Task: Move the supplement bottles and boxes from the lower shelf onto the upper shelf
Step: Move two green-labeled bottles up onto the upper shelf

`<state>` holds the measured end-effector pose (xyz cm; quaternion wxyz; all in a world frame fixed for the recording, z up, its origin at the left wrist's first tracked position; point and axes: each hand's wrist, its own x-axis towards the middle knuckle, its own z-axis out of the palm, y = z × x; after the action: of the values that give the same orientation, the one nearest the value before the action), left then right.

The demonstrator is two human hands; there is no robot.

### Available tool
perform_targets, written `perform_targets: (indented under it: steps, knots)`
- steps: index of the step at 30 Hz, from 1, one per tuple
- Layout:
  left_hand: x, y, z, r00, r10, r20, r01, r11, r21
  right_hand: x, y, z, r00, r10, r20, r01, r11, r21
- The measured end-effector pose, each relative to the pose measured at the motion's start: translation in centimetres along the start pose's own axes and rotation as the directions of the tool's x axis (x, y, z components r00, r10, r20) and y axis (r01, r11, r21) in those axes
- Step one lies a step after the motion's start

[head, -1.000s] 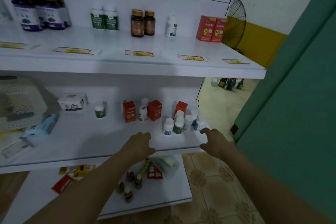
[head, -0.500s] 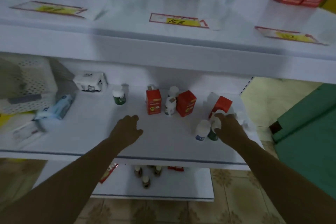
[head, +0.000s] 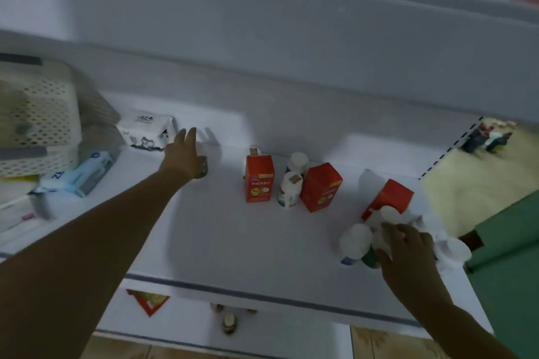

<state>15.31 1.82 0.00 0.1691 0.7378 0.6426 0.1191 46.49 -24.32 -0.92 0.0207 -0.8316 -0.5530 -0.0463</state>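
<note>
Reaching deep along the lower shelf (head: 248,242), the person's left hand (head: 186,156) lies over a small green bottle (head: 204,167). This bottle stands upright near the back edge, just right of a white tissue pack (head: 145,132). The grip is spread, with fingers straight and pointing at the back wall and nothing plainly clasped. The bottle shows at the thumb side, touching the palm or just short of it; blur hides which.

The right hand (head: 408,245) rests on a cluster of white-capped bottles (head: 357,237) at the front right corner, fingers bent down over the caps. Whether that grip has closed round any one bottle cannot be told. A red box (head: 389,198) stands just behind the cluster. Two more red boxes (head: 259,178) and two white bottles (head: 290,189) stand between the hands, toward the back edge. The upper shelf (head: 262,14) overhangs all of it.

Relation governing the coming move, as judged: each bottle's long axis is vertical and sits directly beneath its nearer hand. The grip would therefore close from above or from the side, then draw the bottle toward the front edge before lifting — the overhang appears to bar a straight rise.
</note>
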Motion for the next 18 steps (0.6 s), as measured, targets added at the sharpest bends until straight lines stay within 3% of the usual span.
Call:
perform_targets:
  steps: [4,9,15,18]
  knots:
    - [1.5,0.0,0.6,0.997,0.036,0.062,-0.039,0.998,0.050,0.4,1.6,1.9,1.000,-0.011,-0.028,0.011,1.000,-0.005]
    - [0.6,0.2,0.2,0.999,0.022,-0.025,-0.022,1.000,0.014,1.0,2.6,2.4,1.000,-0.024,-0.003,0.024,1.000,-0.018]
    - [-3.2,1.4,-2.7,0.999,-0.051,-0.013,0.046,0.964,-0.262,-0.3,1.2,-1.0,0.999,-0.029,-0.037,0.027,0.998,-0.062]
    - [-6.6,2.0,-4.9,0.998,-0.044,0.045,0.060,0.878,-0.476,-0.5,0.5,-4.9,0.999,0.024,-0.026,-0.024,1.000,0.009]
